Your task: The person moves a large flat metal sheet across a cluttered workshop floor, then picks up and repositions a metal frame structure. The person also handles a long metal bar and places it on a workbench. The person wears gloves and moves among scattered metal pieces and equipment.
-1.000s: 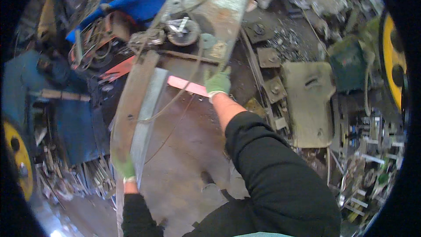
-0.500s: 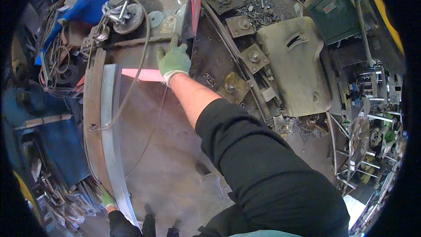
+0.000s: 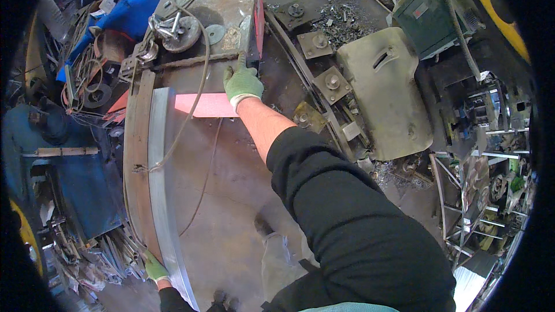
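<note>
My left hand [image 3: 154,267], in a green glove, grips the near end of a long shiny steel strip [image 3: 162,156]. The strip lies beside a rusty brown bar [image 3: 137,156], and both run away from me to a rusty metal bench [image 3: 225,0]. My right hand [image 3: 243,81], also green-gloved, rests flat on the bench's near right corner with its fingers spread toward the edge. It sits just above a red-pink lit strip [image 3: 202,105]. A thin cable [image 3: 196,86] loops from the bench top down across the strip and bar.
A round pulley-like part [image 3: 179,32] and a disc sit on the bench. To the right are a green machine box [image 3: 430,17], a beige curved cover [image 3: 384,92], bolted plates and loose scrap. Blue objects and tangled wire lie left. My shoe [image 3: 263,225] stands on the concrete floor.
The view has swung and tilted, so the bench and bars sit differently in the picture. Both hands keep their places on the strip's end and the bench corner.
</note>
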`<control>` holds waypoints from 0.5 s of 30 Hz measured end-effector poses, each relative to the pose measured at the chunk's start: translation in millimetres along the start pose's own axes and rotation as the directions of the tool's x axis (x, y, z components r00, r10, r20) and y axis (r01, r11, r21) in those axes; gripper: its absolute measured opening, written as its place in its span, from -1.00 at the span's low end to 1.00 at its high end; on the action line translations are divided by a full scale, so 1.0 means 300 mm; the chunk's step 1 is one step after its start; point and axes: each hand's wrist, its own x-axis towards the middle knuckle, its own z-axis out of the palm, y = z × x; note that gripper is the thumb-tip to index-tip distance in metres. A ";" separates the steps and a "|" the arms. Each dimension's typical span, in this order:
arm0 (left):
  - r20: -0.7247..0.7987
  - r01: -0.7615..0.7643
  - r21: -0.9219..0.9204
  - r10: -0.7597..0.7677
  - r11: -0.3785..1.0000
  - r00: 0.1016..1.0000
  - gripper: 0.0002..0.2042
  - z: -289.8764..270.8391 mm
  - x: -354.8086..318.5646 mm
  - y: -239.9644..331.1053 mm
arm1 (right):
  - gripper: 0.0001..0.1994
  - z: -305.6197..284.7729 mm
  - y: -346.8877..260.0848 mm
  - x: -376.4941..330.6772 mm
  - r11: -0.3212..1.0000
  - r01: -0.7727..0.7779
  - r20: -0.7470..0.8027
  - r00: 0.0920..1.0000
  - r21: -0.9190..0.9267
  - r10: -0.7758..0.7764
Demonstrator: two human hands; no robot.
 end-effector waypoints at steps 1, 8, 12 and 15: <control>-0.097 -0.070 -0.025 0.068 0.997 0.993 -0.47 0.013 -0.025 0.003 | -0.25 -0.006 0.009 0.005 1.000 0.009 0.011 1.000 -0.001 -0.009; 0.018 0.138 -0.043 -0.137 0.990 0.990 -0.38 0.044 -0.238 0.064 | -0.23 -0.093 0.075 0.031 1.000 0.021 0.081 0.997 0.002 -0.021; -0.097 0.071 -0.047 -0.075 0.996 0.992 -0.36 0.084 -0.314 0.129 | -0.17 -0.151 0.075 0.102 0.991 -0.105 0.160 0.983 0.078 0.092; -0.096 0.170 -0.121 -0.182 0.978 0.979 -0.36 0.102 -0.381 0.168 | -0.11 -0.183 0.069 0.201 0.951 -0.239 0.196 0.960 0.199 0.200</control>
